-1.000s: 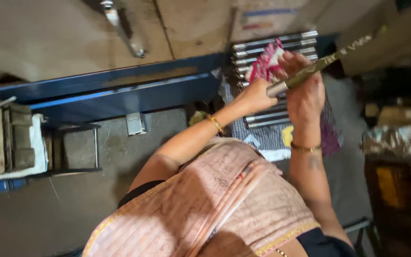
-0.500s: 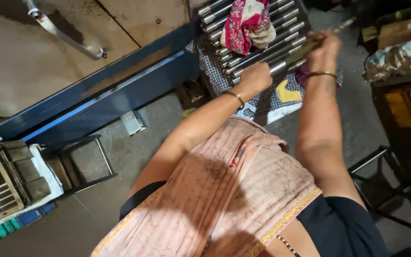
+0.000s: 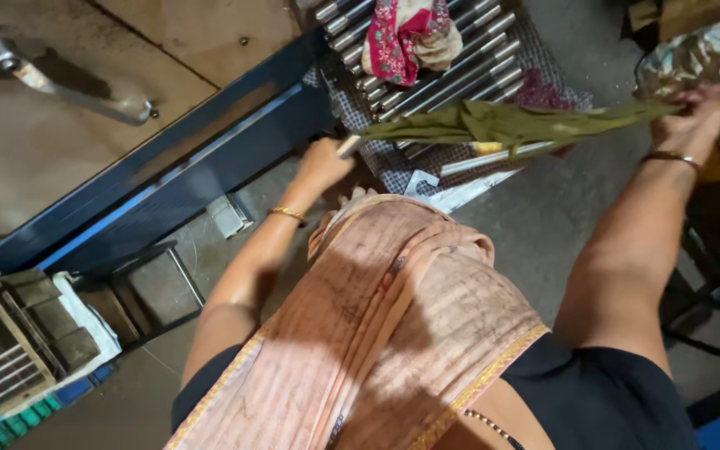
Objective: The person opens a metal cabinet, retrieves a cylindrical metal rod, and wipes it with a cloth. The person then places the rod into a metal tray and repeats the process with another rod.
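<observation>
Both arms reach forward and away from the body, spread well apart. The left hand (image 3: pixel 320 162) is curled shut around the near end of a metal rod (image 3: pixel 493 155), at the spot where the bare steel tip pokes out; the wrist carries a gold bangle and the forearm slants up from the lower left. The right hand (image 3: pixel 693 117) stretches far out to the right, arm almost straight, fingers closed on the far end of an olive-green cloth (image 3: pixel 510 121) that lies drawn out long along the rod between the two hands. Rod and cloth hang just above a checked cloth (image 3: pixel 427 162) spread on the floor, close over its near edge.

On that checked cloth lies a row of steel rods (image 3: pixel 460 58), side by side, with a bundled red and cream patterned rag (image 3: pixel 406 33) resting on top of them. A blue metal frame (image 3: pixel 168 192) runs diagonally to the left. A wooden crate (image 3: pixel 10 342) sits at the lower left. A peach-coloured drape (image 3: pixel 377 325) covers the person's front.
</observation>
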### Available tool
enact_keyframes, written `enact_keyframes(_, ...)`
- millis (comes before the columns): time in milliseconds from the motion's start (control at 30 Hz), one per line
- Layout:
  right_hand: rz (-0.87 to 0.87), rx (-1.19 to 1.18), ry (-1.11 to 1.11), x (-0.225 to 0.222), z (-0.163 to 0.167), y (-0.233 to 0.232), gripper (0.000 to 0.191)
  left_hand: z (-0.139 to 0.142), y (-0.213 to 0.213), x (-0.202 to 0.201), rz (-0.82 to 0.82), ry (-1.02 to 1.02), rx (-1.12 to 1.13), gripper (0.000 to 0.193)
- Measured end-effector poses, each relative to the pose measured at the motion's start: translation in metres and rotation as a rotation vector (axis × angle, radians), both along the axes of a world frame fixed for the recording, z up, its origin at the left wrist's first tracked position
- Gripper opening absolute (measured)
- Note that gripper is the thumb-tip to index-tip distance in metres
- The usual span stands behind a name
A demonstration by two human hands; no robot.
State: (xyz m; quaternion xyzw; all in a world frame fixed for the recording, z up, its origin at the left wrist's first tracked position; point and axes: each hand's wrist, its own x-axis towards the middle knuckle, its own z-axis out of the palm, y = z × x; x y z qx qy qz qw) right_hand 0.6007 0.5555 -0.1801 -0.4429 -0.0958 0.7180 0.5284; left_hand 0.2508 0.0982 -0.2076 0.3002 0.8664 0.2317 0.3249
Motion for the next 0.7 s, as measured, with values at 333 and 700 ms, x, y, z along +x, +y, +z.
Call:
enact_keyframes(333, 0.040, 0.043, -0.282, -0.073, -0.060, -0.046, 0.032, -0.016, -0.042, -0.026, 0.226, 0.039, 0.245, 0.026)
enact_keyframes(700, 0.364, -0.124, -0.359, -0.104, -0.061, -0.063, 0.044, 0.006, -0.009, 0.002, 0.016, 0.004, 0.558, 0.020)
